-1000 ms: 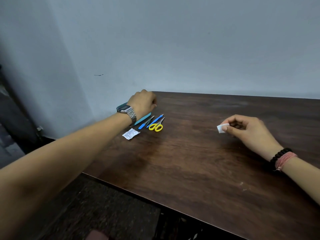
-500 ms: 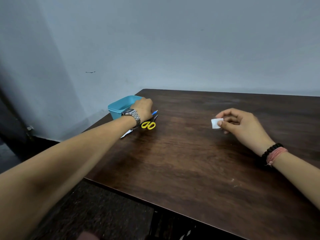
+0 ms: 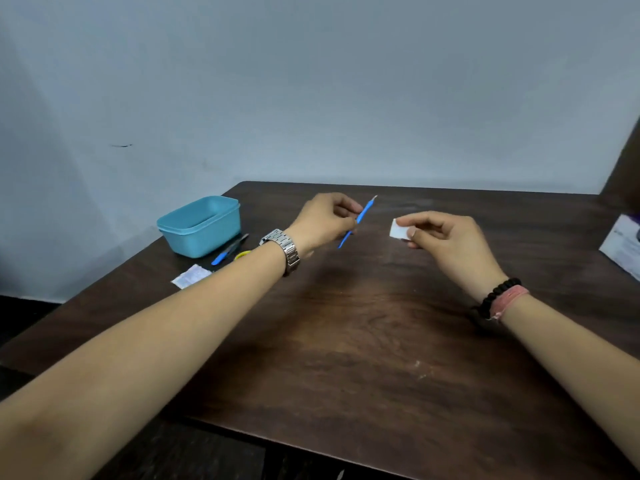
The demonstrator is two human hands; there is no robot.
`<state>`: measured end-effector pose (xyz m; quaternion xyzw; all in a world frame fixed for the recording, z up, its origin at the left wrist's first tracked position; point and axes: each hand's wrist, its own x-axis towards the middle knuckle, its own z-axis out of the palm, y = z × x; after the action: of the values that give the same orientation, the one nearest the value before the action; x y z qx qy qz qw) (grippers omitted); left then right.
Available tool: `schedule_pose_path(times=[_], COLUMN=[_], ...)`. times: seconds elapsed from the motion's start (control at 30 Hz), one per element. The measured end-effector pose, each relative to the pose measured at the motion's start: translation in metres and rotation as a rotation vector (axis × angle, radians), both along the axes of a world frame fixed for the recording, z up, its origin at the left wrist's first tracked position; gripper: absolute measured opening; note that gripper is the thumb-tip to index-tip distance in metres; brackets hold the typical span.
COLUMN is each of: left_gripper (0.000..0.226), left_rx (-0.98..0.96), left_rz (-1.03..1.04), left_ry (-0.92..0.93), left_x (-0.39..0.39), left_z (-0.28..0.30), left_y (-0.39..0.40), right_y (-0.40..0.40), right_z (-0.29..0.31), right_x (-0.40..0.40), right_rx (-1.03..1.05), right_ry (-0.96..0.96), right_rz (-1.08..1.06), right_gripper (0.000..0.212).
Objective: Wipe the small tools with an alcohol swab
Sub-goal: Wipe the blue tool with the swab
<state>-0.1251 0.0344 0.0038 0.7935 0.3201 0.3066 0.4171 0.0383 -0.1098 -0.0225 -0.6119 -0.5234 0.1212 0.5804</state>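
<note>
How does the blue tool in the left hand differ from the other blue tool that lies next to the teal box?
The blue tool in the left hand is lifted off the table, pinched by the left hand; the blue tool by the teal box lies flat on the table, untouched. The held one is near the white swab in the right hand; the other rests beside the teal box. Both are slim with blue handles.

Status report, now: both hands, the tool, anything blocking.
Left hand pinches blue tool, raised off table. Right hand pinches swab, apart from tool. Nothing between them.
</note>
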Motion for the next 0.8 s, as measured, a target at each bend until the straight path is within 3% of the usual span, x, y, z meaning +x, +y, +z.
schedule_pose_path(times=[0.2, 0.37, 0.8], left_gripper=[0.024, 0.025, 0.025], left_rx=[-0.328, -0.405, -0.587], left_rz=[-0.194, -0.212, -0.225], left_ry=[-0.153, -0.255, -0.373], left_x=[0.028, 0.023, 0.022], left_z=[-0.028, -0.034, -0.035], left_y=[-0.027, -0.025, -0.025], right_y=[-0.001, 0.005, 0.004], right_z=[0.003, -0.004, -0.011], right_x=[0.006, 0.011, 0.013], right_rx=[0.064, -0.038, -0.081], right_ry=[-0.02, -0.214, -0.732], right_rz=[-0.024, -0.126, -0.025], right_gripper=[0.017, 0.028, 0.053])
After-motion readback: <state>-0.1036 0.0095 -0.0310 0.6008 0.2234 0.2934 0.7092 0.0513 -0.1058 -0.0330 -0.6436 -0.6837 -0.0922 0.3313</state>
